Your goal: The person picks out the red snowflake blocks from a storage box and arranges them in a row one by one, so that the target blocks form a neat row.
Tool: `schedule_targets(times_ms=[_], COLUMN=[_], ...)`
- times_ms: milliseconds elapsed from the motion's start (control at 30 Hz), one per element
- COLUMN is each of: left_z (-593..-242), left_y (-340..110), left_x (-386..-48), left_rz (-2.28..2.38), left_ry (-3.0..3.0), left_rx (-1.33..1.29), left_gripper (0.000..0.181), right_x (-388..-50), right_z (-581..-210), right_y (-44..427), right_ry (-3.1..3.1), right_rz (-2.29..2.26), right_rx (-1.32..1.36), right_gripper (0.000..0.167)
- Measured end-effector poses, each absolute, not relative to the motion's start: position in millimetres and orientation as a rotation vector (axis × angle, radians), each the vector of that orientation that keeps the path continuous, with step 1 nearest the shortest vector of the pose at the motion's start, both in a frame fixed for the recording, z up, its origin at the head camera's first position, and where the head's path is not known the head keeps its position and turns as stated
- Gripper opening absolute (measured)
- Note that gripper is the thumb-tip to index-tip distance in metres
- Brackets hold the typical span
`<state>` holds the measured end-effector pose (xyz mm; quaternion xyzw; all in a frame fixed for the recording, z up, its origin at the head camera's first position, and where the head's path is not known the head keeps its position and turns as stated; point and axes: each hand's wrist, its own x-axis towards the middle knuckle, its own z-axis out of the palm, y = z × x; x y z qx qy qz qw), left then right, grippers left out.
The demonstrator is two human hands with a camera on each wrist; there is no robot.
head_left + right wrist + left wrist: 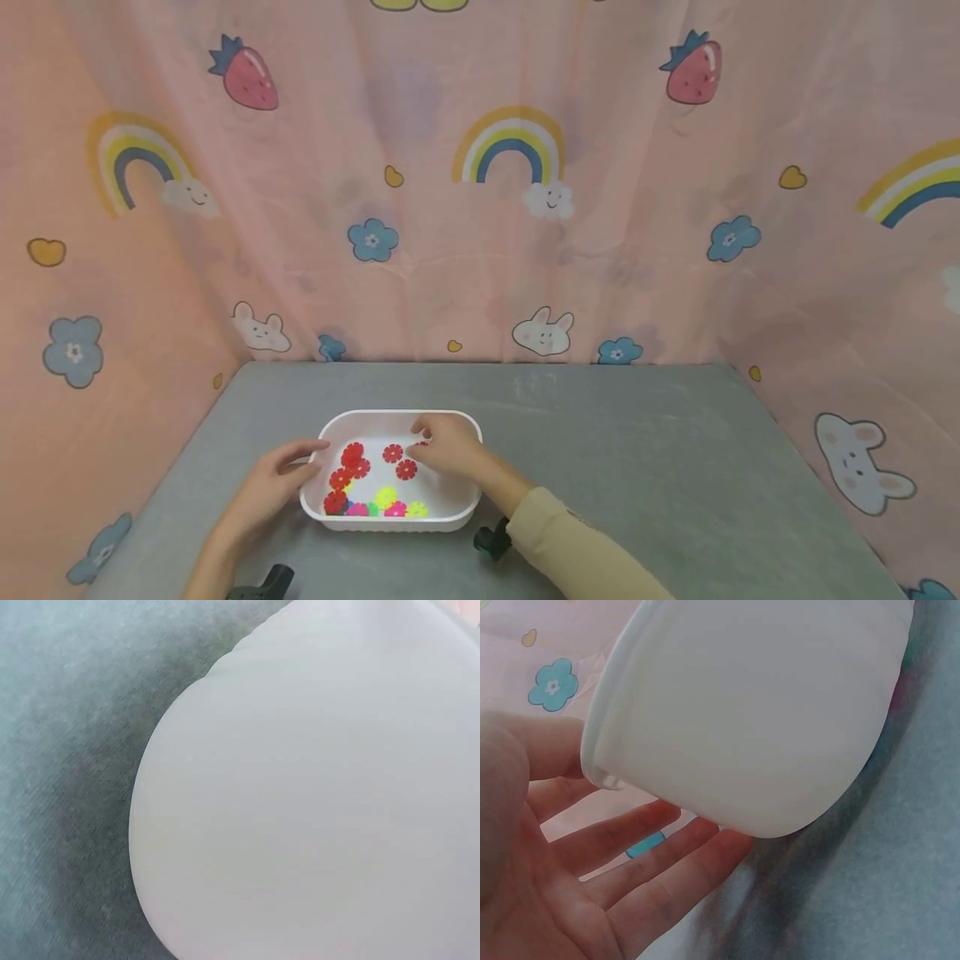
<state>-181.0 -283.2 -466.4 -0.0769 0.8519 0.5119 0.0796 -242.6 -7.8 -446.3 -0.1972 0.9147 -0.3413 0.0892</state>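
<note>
**Left hand at the tray's rim, right hand among the discs**

At the left, my left hand holds the end of a white plastic tray with rounded corners: the thumb is at the rim and the other fingers touch the outer wall. The tray stands on a grey table. In its left part lies a loose group of red, round, notched discs. Along the near wall are some yellow discs, with pink discs beside them. In the middle, two separate red discs lie near each other. Next to them, inside the right part, is my right hand, its thumb and fingers bent with a narrow gap. A half-hidden red disc shows there; I cannot tell whether I pinch it. Farther right comes my beige sleeve.
</note>
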Motion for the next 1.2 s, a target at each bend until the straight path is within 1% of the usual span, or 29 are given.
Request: schedule_targets(times_ms=[233, 500, 767, 1200], left_z=[-464.5, -465.1, -467.9, -464.2], left_y=[-283.9, -283.4, -284.3, -282.5], left_x=[-180.1, -179.3, -181.5, -180.2], left_rz=[1.535, 1.538, 1.552, 1.558], left_ry=[2.558, 2.542, 2.534, 2.521], left_rx=[-0.188, -0.215, -0.199, -0.213], left_gripper=[0.049, 0.050, 0.049, 0.049], right_x=[-243.5, -242.0, -239.7, -240.1], right_z=[-454.0, -459.9, -464.1, -465.5], right_y=[-11.5, -15.7, -18.7, -23.8], right_ry=[2.670, 2.613, 2.604, 2.644], right_rz=[-0.997, -1.049, -1.062, -0.951], right_rx=[-0.618, -0.636, -0.626, -0.640], right_gripper=[0.031, 0.025, 0.029, 0.022])
